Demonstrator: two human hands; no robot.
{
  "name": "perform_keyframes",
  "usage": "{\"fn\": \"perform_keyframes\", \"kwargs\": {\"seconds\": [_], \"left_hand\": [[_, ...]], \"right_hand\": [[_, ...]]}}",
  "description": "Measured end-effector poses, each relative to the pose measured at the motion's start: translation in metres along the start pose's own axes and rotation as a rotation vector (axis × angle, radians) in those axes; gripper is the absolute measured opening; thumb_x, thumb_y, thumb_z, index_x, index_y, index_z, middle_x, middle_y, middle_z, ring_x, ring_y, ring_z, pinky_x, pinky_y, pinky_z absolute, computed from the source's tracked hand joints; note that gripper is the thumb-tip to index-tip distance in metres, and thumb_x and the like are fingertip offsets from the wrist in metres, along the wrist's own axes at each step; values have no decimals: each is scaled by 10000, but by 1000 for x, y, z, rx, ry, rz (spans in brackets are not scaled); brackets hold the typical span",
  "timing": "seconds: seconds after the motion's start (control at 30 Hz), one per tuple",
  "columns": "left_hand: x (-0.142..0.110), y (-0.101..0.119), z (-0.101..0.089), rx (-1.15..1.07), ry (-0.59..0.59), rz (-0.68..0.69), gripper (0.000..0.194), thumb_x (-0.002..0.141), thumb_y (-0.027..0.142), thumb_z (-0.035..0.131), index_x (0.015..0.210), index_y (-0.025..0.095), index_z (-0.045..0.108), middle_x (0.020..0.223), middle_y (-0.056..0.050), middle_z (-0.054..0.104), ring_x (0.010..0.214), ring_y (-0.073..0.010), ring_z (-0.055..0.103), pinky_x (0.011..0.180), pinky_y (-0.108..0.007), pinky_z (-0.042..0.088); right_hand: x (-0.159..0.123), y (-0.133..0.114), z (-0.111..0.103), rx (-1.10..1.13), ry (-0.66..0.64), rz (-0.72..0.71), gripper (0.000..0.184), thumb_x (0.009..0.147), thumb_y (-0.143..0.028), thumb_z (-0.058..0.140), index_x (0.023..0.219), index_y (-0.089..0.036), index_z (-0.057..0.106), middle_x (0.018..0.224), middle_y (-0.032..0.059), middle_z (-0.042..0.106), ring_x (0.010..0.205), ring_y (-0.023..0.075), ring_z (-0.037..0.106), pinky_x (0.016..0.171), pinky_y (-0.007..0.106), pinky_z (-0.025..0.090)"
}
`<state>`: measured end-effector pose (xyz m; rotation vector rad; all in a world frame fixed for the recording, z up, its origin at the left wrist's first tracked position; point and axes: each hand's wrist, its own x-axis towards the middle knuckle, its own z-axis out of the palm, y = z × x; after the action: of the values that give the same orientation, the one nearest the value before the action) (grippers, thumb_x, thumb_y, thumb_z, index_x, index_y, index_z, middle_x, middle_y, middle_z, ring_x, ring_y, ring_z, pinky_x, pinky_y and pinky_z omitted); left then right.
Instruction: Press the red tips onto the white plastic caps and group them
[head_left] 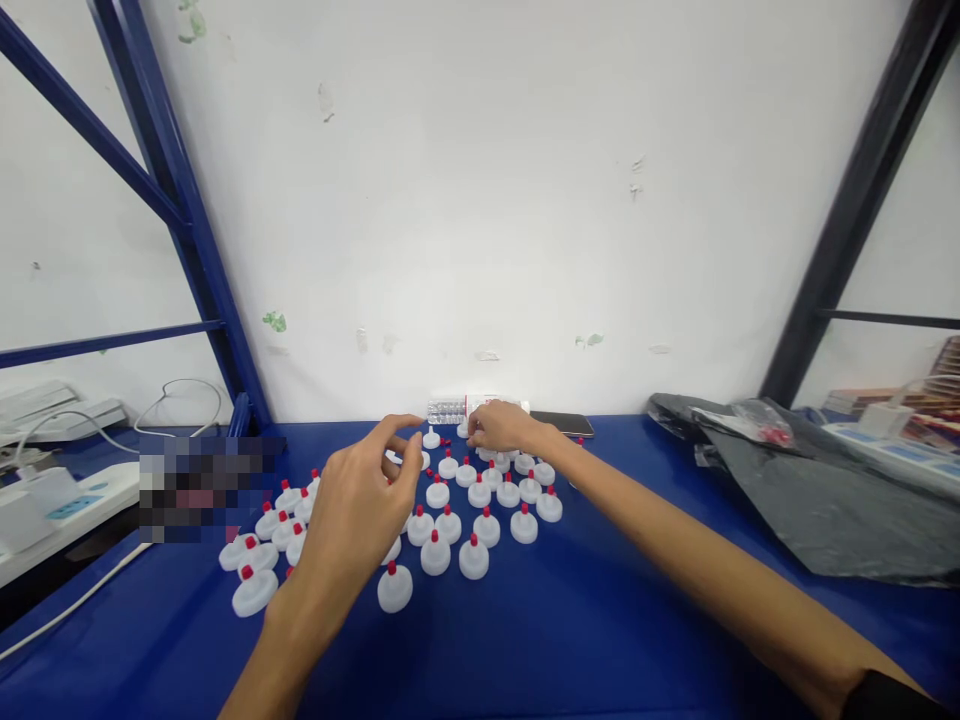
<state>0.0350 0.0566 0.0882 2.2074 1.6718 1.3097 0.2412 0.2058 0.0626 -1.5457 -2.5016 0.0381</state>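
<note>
Many translucent white, dome-shaped plastic caps (435, 553) with narrow spouts stand spread over the blue table, most with a small red tip (474, 540) on top. My left hand (367, 490) hovers over the left middle of the group, its thumb and index finger curved and apart, with nothing visible between them. At the back, my right hand (501, 426) reaches down with fingers pinched together, beside a white cap (463, 430); what the fingertips hold is hidden. A white cap without a red tip (431, 438) stands between the hands. A few loose red tips (445, 441) lie near it.
Against the wall lie a clear plastic bottle (446, 411) with a white label and a dark phone (570, 425). Grey plastic bags (787, 490) cover the right side. A power strip (97, 495) with cables sits left, below a blue metal frame (195, 230).
</note>
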Motion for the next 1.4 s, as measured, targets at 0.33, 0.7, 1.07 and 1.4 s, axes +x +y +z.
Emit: {"fn": "perform_keyframes", "kwargs": {"seconds": [0.33,0.7,1.07,1.4], "left_hand": [[1,-3,3,14,37,38,344,922,452,609,1234,309,629,1101,17,728,731,-166,690,708,-313,503],[1,-4,-1,-16,174,126,250,926,373,604,1106,255,730,1018,-1,774,739,-179,709,728,-307,524],[2,-5,1,41,39,44,210,930,355,566,995,240,730,981,4,754,789,-188,690,717,-321,479],[1,-5,1,39,31,52,211,927,345,547,969,241,725,980,-3,759,802,-203,687,732,-331,475]], "right_hand": [[-11,-11,-41,461,14,-129,272,974,-295,596,1212,-184,662,1005,68,775,887,170,723,798,250,540],[-35,-51,-76,995,-196,-412,317,1016,-344,556,1292,-201,616,1028,69,733,895,147,689,806,285,558],[-23,-40,-59,683,-153,-327,262,934,-401,650,1055,-182,728,915,66,780,756,150,706,677,251,527],[-29,-23,-73,308,-283,-186,146,793,-277,724,885,-199,805,836,41,782,728,157,683,621,254,478]]}}
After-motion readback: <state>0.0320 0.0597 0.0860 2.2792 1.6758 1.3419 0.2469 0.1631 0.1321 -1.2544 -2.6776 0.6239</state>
